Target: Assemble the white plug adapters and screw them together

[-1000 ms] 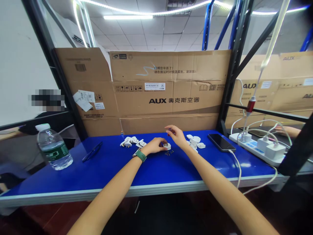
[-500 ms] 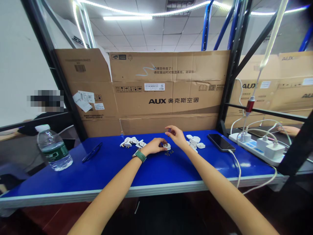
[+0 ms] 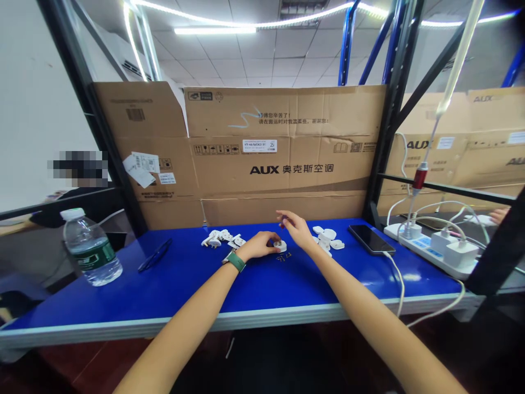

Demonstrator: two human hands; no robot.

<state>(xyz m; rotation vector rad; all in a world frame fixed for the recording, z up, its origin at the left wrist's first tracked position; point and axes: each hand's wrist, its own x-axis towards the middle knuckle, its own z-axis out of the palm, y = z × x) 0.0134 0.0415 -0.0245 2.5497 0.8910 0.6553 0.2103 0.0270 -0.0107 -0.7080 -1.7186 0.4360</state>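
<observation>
My left hand point(image 3: 264, 244) is closed around a small white plug part point(image 3: 281, 247) and keeps it on the blue tabletop. My right hand point(image 3: 296, 227) is pinched just above it on a small dark red-purple handle point(image 3: 284, 220), which looks like a screwdriver; its lower end is too fine to make out. Several tiny screws point(image 3: 283, 256) lie in front of the white part. A pile of white plug pieces point(image 3: 221, 237), some with pins, sits left of my left hand. Several rounded white covers point(image 3: 328, 235) are grouped right of my right hand.
A water bottle point(image 3: 91, 249) stands at the left, with dark glasses point(image 3: 155, 255) beside it. On the right lie a phone point(image 3: 371, 239) with a cable and a loaded power strip point(image 3: 435, 249). Cardboard point(image 3: 283, 164) walls the back. Another person's hand point(image 3: 499, 215) shows far right.
My right hand's fingers have shifted slightly on the handle. My left hand and the white plug part stay in place. At far right, the other person's hand has moved and a white object now shows beside it.
</observation>
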